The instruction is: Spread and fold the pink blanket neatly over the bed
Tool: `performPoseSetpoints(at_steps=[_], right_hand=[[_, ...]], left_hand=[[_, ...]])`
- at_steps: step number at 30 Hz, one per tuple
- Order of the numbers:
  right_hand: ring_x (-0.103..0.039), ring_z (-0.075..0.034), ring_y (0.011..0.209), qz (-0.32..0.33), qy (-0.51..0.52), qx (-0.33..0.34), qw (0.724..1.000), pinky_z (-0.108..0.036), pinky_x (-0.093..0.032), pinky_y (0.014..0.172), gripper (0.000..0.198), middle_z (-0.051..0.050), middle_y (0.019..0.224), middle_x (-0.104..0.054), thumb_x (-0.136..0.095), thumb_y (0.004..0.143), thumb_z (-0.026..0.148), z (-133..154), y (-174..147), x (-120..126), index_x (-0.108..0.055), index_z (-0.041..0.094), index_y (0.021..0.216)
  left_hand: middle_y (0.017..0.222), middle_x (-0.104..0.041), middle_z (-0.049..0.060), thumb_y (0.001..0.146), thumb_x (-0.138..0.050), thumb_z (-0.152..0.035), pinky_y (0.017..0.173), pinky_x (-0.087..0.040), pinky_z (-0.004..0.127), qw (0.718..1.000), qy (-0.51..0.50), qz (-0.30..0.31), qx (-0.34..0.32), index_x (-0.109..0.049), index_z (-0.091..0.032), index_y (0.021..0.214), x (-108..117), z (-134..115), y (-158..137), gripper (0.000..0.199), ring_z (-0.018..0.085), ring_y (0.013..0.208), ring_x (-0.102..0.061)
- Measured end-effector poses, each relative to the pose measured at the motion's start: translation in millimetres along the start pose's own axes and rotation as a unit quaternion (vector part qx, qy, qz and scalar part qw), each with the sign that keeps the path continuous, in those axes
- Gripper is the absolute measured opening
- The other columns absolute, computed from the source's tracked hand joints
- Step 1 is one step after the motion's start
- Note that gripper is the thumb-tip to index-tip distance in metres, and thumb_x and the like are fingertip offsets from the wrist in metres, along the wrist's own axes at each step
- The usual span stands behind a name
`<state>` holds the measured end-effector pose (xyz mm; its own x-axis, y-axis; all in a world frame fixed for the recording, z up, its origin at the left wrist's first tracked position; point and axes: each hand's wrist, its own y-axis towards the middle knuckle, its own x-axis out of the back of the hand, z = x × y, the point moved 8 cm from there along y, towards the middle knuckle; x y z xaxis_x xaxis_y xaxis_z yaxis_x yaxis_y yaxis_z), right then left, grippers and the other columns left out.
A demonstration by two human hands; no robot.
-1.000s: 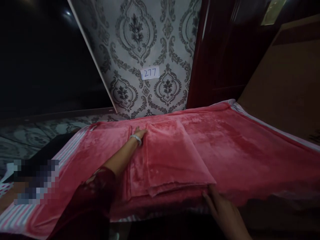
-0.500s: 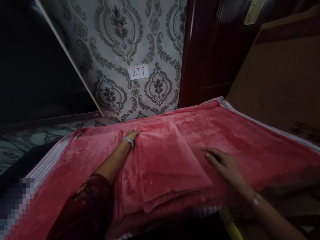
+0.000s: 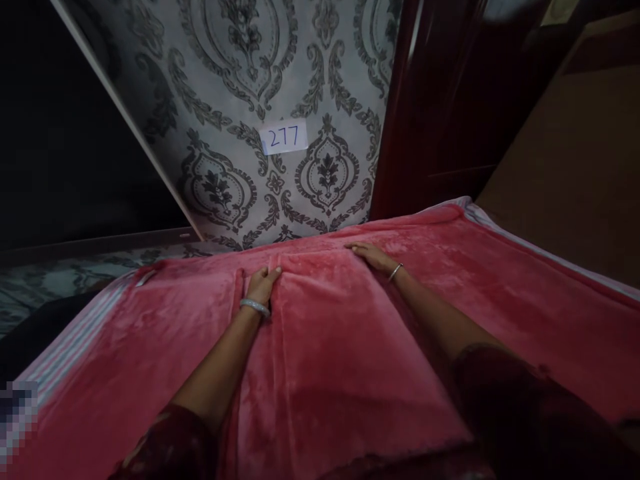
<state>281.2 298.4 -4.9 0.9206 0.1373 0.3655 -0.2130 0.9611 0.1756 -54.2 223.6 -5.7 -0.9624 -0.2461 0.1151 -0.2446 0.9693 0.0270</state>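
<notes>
A folded pink fleece cloth (image 3: 345, 333) lies on a larger spread pink fleece blanket (image 3: 520, 300) in the head view. My left hand (image 3: 263, 285), with a pale bangle at the wrist, is closed on the far left corner of the folded cloth, thumb toward the fold. At its far right corner, my right hand (image 3: 373, 257) has its fingers together and bent over the edge, gripping the fleece; a thin bracelet circles that wrist. The near edge of the folded cloth is dark and partly out of frame.
A patterned wallpapered wall (image 3: 225, 133) with a paper label (image 3: 285, 137) reading 277 stands behind the blanket. A large dark screen (image 3: 75, 133) is at left. To the right are a dark red glossy wooden panel (image 3: 440, 120) and a big cardboard box (image 3: 575, 160).
My right hand has moved up and left from beside the folded cloth to its far right corner. The left hand keeps its hold. The view has shifted closer.
</notes>
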Motion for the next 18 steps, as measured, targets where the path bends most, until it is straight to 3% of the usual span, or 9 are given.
performPoseSetpoints(at_steps=[3,6,10,14,18], right_hand=[[-0.064,-0.022,0.09,0.063,-0.025,-0.005,0.998,-0.036,-0.051,0.088,0.026,-0.003,0.091,-0.073,-0.073,0.07,0.043,-7,11,-4,-0.073,0.02,0.082],[-0.051,-0.015,0.069,0.054,-0.022,-0.006,0.998,-0.029,-0.045,0.069,0.033,0.003,0.069,-0.058,-0.073,0.066,0.05,-14,17,-3,-0.059,0.02,0.071],[-0.045,-0.014,0.068,-0.022,0.015,0.021,0.999,-0.027,-0.039,0.065,0.034,0.003,0.069,-0.052,-0.067,0.067,0.052,-18,15,-6,-0.053,0.022,0.071],[-0.045,-0.015,0.069,-0.038,0.017,0.016,0.999,-0.029,-0.04,0.066,0.032,0.003,0.069,-0.05,-0.063,0.066,0.052,-26,8,-15,-0.055,0.022,0.072],[-0.051,-0.017,0.074,-0.034,0.0,0.018,0.999,-0.03,-0.043,0.071,0.033,0.001,0.076,-0.058,-0.061,0.071,0.053,-24,6,-11,-0.058,0.021,0.078]], left_hand=[[0.058,-0.056,-0.004,0.063,-0.072,-0.047,0.06,-0.044,0.027,0.994,0.096,-0.013,-0.045,-0.055,-0.022,0.061,7,-8,3,0.03,0.015,0.061,-0.052],[0.054,-0.051,-0.005,0.066,-0.068,-0.038,0.058,-0.04,0.027,0.988,0.145,-0.013,-0.042,-0.052,-0.023,0.057,9,-7,7,0.024,0.015,0.058,-0.048],[0.056,-0.05,-0.004,0.071,-0.063,-0.032,0.06,-0.039,0.027,0.98,0.194,-0.03,-0.041,-0.048,-0.024,0.059,10,-6,8,0.021,0.015,0.06,-0.048],[0.055,-0.048,-0.003,0.071,-0.064,-0.03,0.06,-0.038,0.028,0.963,0.262,-0.043,-0.038,-0.047,-0.024,0.058,11,-7,6,0.022,0.016,0.061,-0.048],[0.067,-0.061,0.001,0.073,-0.067,-0.042,0.062,-0.046,0.03,0.983,0.18,-0.023,-0.001,-0.062,-0.021,0.074,10,-2,2,0.022,0.02,0.068,-0.059]])
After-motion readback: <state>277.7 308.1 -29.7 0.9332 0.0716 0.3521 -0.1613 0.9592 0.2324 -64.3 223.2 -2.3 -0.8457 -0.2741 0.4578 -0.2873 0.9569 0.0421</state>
